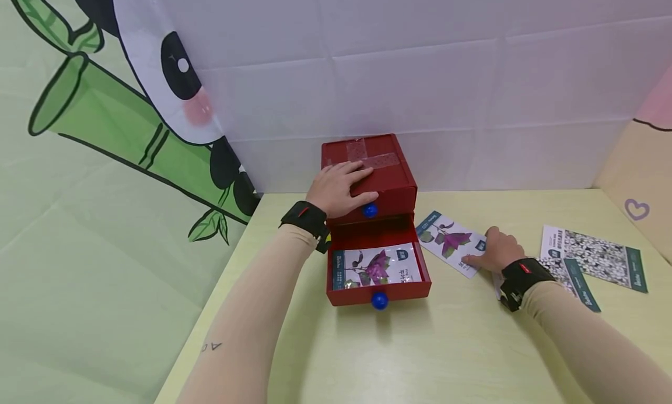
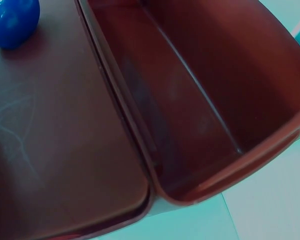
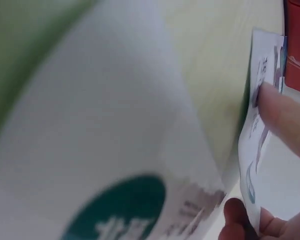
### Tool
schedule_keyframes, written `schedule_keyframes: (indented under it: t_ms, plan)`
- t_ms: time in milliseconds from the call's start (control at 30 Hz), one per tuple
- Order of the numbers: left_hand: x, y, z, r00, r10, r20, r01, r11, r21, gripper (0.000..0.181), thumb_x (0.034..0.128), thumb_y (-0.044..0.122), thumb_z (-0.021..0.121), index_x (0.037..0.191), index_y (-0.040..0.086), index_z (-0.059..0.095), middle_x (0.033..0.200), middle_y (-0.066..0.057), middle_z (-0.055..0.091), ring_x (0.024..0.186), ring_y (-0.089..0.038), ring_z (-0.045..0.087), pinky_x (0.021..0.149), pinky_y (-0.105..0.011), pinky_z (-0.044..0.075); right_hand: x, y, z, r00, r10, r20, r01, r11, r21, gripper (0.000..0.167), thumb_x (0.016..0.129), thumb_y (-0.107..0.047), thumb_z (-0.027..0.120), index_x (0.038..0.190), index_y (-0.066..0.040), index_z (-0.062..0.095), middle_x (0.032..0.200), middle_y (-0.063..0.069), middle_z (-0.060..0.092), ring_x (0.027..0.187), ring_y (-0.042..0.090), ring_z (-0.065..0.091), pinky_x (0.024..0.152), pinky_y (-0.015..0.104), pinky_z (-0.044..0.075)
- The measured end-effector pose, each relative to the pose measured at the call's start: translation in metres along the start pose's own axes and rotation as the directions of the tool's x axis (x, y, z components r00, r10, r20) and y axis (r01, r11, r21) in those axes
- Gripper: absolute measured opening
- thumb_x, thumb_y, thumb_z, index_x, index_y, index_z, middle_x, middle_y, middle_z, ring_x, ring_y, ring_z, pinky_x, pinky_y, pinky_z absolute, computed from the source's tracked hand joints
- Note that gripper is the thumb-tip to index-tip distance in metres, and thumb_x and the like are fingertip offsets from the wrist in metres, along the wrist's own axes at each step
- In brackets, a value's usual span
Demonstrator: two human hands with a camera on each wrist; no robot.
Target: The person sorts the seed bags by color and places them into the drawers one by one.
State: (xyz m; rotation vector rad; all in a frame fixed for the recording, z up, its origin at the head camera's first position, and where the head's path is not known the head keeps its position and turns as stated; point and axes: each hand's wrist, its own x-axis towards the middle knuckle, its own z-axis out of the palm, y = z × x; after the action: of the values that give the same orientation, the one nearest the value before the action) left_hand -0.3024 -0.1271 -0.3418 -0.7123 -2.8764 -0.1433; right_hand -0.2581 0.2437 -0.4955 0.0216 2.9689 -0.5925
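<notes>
A red two-drawer box point(image 1: 395, 179) stands at the back of the table, its lower drawer point(image 1: 336, 298) pulled out with a purple-flower packet point(image 1: 375, 266) lying inside. On the box's top and upper front edge rests the left hand point(image 1: 336, 189), fingers spread, beside the upper blue knob point(image 1: 370, 210). To the right of the box, the right hand point(image 1: 499, 251) pinches the near right end of another purple-flower packet point(image 1: 446, 241). Its thumb and fingers hold this packet point(image 3: 250, 145) by the edge in the right wrist view. The left wrist view shows an open red drawer point(image 2: 185, 100) but no fingers.
Two packets with white-flower pictures point(image 1: 604, 255) lie overlapping at the right of the table. Part of another packet point(image 3: 105, 125) shows large in the right wrist view, partly under the right wrist in the head view. A printed cloth point(image 1: 420, 89) hangs behind the table.
</notes>
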Motion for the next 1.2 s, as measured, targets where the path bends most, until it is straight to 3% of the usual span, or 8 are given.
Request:
schedule_keyframes:
  t_ms: [167, 300, 600, 767, 833, 933, 1067, 1200]
  plan:
    - [-0.001, -0.002, 0.001, 1.0, 0.001, 0.001, -0.001, 1.0, 0.003, 0.072, 0.0876, 0.067, 0.046, 0.149, 0.03, 0.037, 0.154, 0.0, 0.033, 0.141, -0.024, 0.029, 0.115, -0.048, 0.021, 0.001, -0.003, 0.0, 1.0, 0.005, 0.014, -0.006, 0.998, 0.058, 0.11, 0.071, -0.049, 0.081, 0.141, 0.012, 0.023, 0.123, 0.044, 0.047, 0.104, 0.055, 0.051, 0.084, 0.062, 0.045]
    - [-0.002, -0.003, 0.001, 1.0, -0.002, 0.002, 0.002, 1.0, 0.007, 0.072, 0.0875, 0.067, 0.047, 0.149, 0.03, 0.037, 0.154, 0.0, 0.033, 0.141, -0.024, 0.028, 0.115, -0.048, 0.02, 0.003, -0.006, -0.002, 1.0, -0.009, -0.005, 0.009, 0.993, 0.116, 0.115, 0.073, -0.039, 0.083, 0.148, 0.01, 0.01, 0.129, 0.044, 0.041, 0.114, 0.057, 0.045, 0.093, 0.064, 0.039]
    - [-0.003, -0.004, -0.001, 1.0, -0.013, 0.014, 0.012, 1.0, 0.009, 0.072, 0.0877, 0.067, 0.047, 0.149, 0.03, 0.037, 0.155, 0.0, 0.033, 0.141, -0.024, 0.028, 0.115, -0.047, 0.02, -0.003, -0.019, -0.002, 0.993, -0.053, -0.11, 0.078, 0.968, 0.24, 0.11, 0.076, -0.021, 0.081, 0.15, 0.008, 0.004, 0.129, 0.042, 0.041, 0.11, 0.052, 0.047, 0.096, 0.064, 0.038]
    - [-0.002, -0.003, -0.001, 1.0, -0.015, 0.012, 0.015, 1.0, 0.014, 0.072, 0.0877, 0.067, 0.047, 0.149, 0.03, 0.037, 0.155, 0.0, 0.033, 0.141, -0.024, 0.028, 0.115, -0.047, 0.02, -0.012, -0.023, -0.002, 0.99, -0.028, -0.137, 0.076, 0.928, 0.364, 0.116, 0.081, -0.024, 0.077, 0.151, -0.003, -0.014, 0.131, 0.044, 0.04, 0.114, 0.055, 0.047, 0.093, 0.064, 0.04]
    - [-0.002, -0.002, 0.0, 1.0, -0.011, 0.009, 0.011, 1.0, 0.015, 0.072, 0.0876, 0.067, 0.047, 0.149, 0.03, 0.037, 0.155, 0.0, 0.033, 0.141, -0.024, 0.028, 0.115, -0.047, 0.02, -0.018, -0.024, -0.003, 0.99, 0.016, -0.141, 0.054, 0.875, 0.482, 0.118, 0.084, -0.025, 0.075, 0.15, -0.009, -0.021, 0.13, 0.043, 0.042, 0.11, 0.053, 0.051, 0.088, 0.06, 0.045]
    - [-0.001, -0.001, 0.001, 1.0, -0.005, 0.006, 0.005, 1.0, 0.015, 0.072, 0.0874, 0.067, 0.047, 0.149, 0.03, 0.038, 0.155, 0.001, 0.033, 0.141, -0.023, 0.028, 0.115, -0.046, 0.02, -0.024, -0.028, -0.008, 0.99, 0.075, -0.118, 0.024, 0.739, 0.673, 0.109, 0.089, -0.021, 0.069, 0.15, -0.01, -0.021, 0.134, 0.038, 0.043, 0.101, 0.032, 0.062, 0.088, 0.042, 0.049]
    - [-0.001, -0.001, 0.001, 1.0, -0.005, 0.005, 0.005, 1.0, 0.012, 0.072, 0.0875, 0.066, 0.047, 0.149, 0.03, 0.038, 0.154, 0.001, 0.033, 0.141, -0.023, 0.028, 0.116, -0.046, 0.019, -0.027, -0.034, -0.015, 0.991, 0.116, -0.068, -0.009, 0.56, 0.829, 0.083, 0.097, -0.021, 0.058, 0.153, -0.004, -0.001, 0.136, 0.029, 0.045, 0.089, 0.005, 0.06, 0.081, 0.022, 0.053]
    - [-0.001, 0.0, 0.0, 1.0, -0.003, 0.004, 0.003, 1.0, 0.013, 0.072, 0.0876, 0.067, 0.047, 0.149, 0.031, 0.037, 0.155, 0.001, 0.032, 0.141, -0.023, 0.027, 0.116, -0.046, 0.019, -0.03, -0.035, -0.02, 0.986, 0.158, -0.05, -0.014, 0.385, 0.923, 0.068, 0.099, -0.023, 0.055, 0.151, 0.001, 0.018, 0.123, 0.014, 0.053, 0.084, 0.003, 0.063, 0.07, 0.02, 0.056]
